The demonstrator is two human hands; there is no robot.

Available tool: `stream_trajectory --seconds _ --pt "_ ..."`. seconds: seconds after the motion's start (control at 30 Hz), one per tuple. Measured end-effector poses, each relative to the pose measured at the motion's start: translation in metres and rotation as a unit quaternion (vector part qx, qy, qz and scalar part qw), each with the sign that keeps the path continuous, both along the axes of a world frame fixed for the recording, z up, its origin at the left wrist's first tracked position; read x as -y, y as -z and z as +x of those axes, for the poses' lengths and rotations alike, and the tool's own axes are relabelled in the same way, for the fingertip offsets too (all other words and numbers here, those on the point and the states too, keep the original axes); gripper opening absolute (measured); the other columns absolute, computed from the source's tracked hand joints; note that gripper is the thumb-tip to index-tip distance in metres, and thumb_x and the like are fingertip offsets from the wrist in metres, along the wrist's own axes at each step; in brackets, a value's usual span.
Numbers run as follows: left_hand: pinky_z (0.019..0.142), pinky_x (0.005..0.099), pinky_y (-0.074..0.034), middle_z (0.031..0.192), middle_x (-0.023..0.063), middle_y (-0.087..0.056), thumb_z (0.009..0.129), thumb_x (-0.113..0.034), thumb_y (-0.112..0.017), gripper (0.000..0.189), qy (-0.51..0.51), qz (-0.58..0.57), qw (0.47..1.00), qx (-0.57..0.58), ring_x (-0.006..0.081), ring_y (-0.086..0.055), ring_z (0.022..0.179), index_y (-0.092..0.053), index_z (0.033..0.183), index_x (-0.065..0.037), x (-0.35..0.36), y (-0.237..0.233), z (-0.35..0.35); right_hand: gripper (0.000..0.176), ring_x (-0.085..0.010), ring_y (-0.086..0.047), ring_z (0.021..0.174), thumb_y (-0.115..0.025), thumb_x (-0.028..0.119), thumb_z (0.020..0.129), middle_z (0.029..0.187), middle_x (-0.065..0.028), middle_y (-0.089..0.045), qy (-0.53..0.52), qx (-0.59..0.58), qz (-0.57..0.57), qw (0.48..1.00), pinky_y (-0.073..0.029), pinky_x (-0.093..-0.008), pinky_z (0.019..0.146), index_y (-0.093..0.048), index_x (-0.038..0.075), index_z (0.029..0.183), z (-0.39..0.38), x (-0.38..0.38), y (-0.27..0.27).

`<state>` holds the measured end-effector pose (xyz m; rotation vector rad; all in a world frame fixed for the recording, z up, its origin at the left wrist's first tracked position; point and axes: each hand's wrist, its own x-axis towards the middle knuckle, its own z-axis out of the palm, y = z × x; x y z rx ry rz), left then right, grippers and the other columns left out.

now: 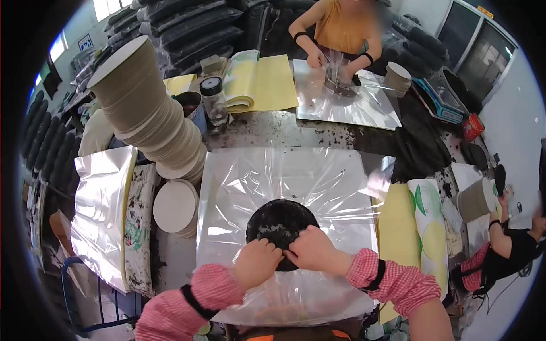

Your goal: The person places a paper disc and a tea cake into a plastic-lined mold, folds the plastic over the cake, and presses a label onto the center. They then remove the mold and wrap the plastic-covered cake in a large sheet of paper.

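A black, rough-surfaced round cake [278, 219] lies on a sheet of clear plastic film [335, 210], which spreads in creases toward the far side and the right. My left hand [259, 263] is closed at the cake's near left edge, fingers curled over the rim. My right hand [316, 250] is closed in the same way on the near right edge, its fingertips close to those of the left. Both thumbs are mostly hidden, and whether film is pinched between the fingers cannot be seen. Under the film is a pale square board [222, 227].
Tall stacks of round card discs [142, 108] lean at the left, beside folded silvery film [102, 210]. Yellow sheets [398, 227] lie at the right. A clear jar [214, 105] stands behind. Across the table a co-worker [341, 34] handles film; another person [506, 250] is at the right.
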<state>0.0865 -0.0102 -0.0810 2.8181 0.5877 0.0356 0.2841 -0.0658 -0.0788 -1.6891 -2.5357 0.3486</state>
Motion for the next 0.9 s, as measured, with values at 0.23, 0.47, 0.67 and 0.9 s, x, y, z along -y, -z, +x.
stream_trajectory --seconds 0.23,0.47,0.67,0.9 --pt "0.085 0.0427 -0.048 0.104 0.0144 -0.064 0.084 -0.022 -0.067 0.024 -0.099 -0.113 0.961 0.233 0.0329 -0.06 0.096 -0.066 0.098 -0.003 0.013 -0.046 -0.047 0.026 -0.0315 -0.064 0.084 -0.076 0.02 0.075 0.088 -0.0137 -0.067 0.086 -0.207 0.283 0.933 -0.05 -0.0439 0.079 -0.066 0.004 0.093 0.023 0.044 -0.031" --pt "0.091 0.0521 -0.044 0.108 0.0149 -0.062 0.073 -0.009 -0.067 0.017 -0.041 0.065 0.996 0.049 0.0376 -0.058 0.105 -0.066 0.088 -0.003 0.062 -0.05 -0.124 0.059 -0.0197 -0.065 0.083 -0.072 0.01 0.081 0.088 -0.0121 -0.066 0.472 -0.389 -0.035 0.79 -0.053 -0.0336 0.077 -0.047 -0.001 0.134 0.071 0.151 -0.024" --pt "0.093 0.0436 -0.047 0.106 0.0116 -0.066 0.078 -0.019 -0.07 0.016 0.025 0.123 0.98 0.152 0.0278 -0.062 0.102 -0.067 0.09 -0.008 0.081 -0.078 -0.107 0.057 -0.0123 -0.064 0.069 -0.065 -0.002 0.085 0.078 -0.0069 -0.066 0.398 -0.646 0.083 0.646 -0.054 -0.0266 0.07 -0.045 0.001 0.138 0.116 0.142 -0.086" --pt "0.11 0.0566 -0.031 0.128 0.0193 -0.057 0.075 -0.054 -0.078 0.086 -0.133 -0.06 0.951 0.273 0.0372 -0.05 0.128 -0.048 0.13 0.005 0.018 0.005 -0.076 0.085 -0.0272 -0.054 0.122 -0.083 0.021 0.077 0.136 -0.0193 -0.052 0.368 -0.54 -0.071 0.754 -0.047 -0.04 0.1 -0.037 0.001 0.146 0.082 0.1 0.056"
